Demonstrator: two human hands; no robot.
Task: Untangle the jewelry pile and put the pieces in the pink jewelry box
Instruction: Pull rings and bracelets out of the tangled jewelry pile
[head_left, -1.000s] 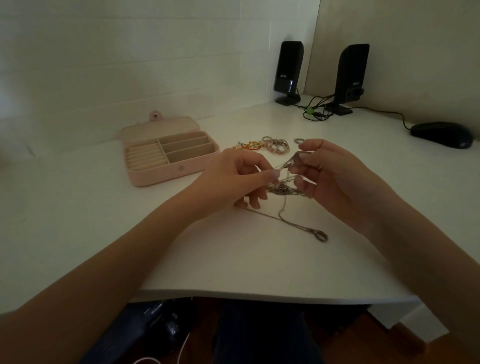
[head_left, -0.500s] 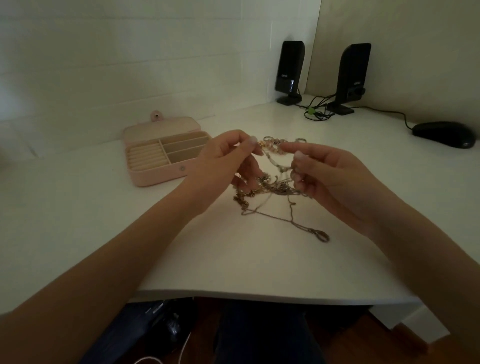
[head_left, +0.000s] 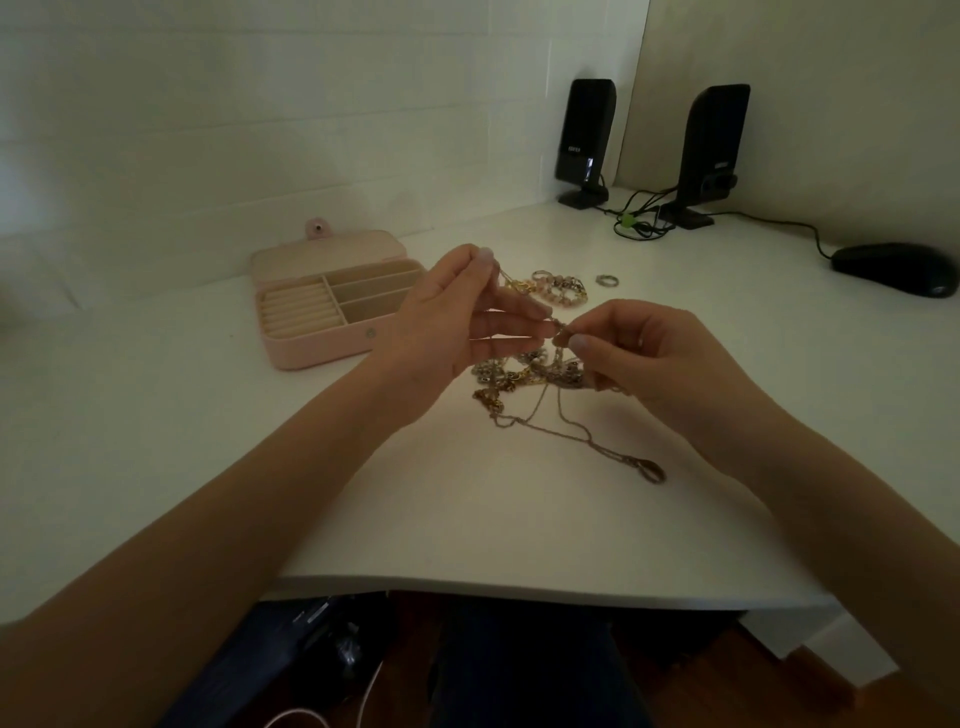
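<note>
Above table (head_left: 519, 519) centre: left hand (head_left: 462, 322) and right hand (head_left: 639, 348) pinch tangled chains (head_left: 524, 374) | open pink jewelry box (head_left: 332, 306) left | far edge: two speakers (head_left: 584, 140), one mouse (head_left: 893, 267), loose ring (head_left: 606, 281)

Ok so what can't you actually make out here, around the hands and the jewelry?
All from the head view:
- Tangled chains: too fine and dim to count pieces; the right hand covers the far side.
- What the left hand pinches: its fingers hide it.
- Pink jewelry box: the left hand covers its right end; the near wall hides part of the compartment floors.
- Small ring: too small for detail.
</note>
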